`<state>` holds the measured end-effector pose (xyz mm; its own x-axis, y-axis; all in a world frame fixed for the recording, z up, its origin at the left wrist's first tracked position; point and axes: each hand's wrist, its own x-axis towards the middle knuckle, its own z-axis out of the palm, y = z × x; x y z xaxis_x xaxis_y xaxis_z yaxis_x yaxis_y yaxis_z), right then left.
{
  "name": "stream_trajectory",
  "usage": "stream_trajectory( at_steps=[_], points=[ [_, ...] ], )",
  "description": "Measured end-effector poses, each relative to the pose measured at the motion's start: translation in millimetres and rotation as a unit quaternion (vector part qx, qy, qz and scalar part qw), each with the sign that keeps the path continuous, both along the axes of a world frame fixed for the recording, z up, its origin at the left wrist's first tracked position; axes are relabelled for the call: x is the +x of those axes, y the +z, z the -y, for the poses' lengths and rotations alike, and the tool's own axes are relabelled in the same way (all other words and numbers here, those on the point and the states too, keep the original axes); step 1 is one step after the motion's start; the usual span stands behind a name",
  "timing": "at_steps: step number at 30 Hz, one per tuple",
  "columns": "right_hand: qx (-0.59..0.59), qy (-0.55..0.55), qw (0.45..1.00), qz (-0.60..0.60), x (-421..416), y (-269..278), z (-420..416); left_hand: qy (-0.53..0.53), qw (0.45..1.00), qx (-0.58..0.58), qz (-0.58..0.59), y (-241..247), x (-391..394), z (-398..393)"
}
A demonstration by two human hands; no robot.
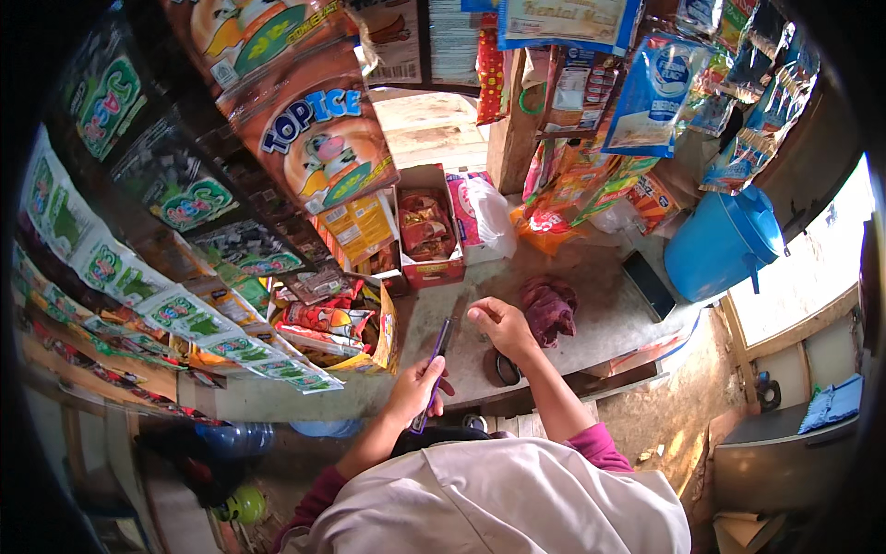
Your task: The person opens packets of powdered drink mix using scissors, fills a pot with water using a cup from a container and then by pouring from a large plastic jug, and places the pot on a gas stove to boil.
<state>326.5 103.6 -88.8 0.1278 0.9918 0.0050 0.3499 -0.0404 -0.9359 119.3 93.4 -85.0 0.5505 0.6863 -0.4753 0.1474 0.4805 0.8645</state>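
Observation:
My left hand grips a slim purple-edged object, seen nearly edge-on, so its exact kind is unclear. It slants upward over the front of the grey counter. A short way to the right, my right hand is raised above the counter with its fingers curled and the thumb near the index finger. Whether something small sits between those fingertips cannot be told. Just beyond that hand lies a crumpled maroon cloth. Close to the right wrist is a dark round object with a black ring, partly hidden by the forearm.
A black smartphone and a blue lidded bucket stand at right. At left are a yellow carton of snack packets and a red box. Sachet strips and drink packets hang low overhead.

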Motion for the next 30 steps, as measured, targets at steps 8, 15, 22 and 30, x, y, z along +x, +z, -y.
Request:
stream_trajectory(
  at_steps=[8,15,22,30],
  points=[
    [0.001,-0.007,0.923,0.384,-8.2,-55.2,9.5,0.03,0.999,-0.041,-0.001,-16.9,-11.0,4.4],
    [0.013,-0.031,0.999,-0.011,-16.4,-25.4,14.0,0.04,0.997,-0.057,0.01,-18.2,-13.5,8.4],
    [0.027,-0.048,0.994,-0.096,-51.5,-4.8,23.1,0.024,0.998,-0.055,-0.002,-14.8,-6.9,11.1],
    [0.069,-0.053,0.996,0.019,-57.5,11.0,28.9,0.026,0.998,-0.059,0.005,-9.5,-3.9,12.4]
  ],
)
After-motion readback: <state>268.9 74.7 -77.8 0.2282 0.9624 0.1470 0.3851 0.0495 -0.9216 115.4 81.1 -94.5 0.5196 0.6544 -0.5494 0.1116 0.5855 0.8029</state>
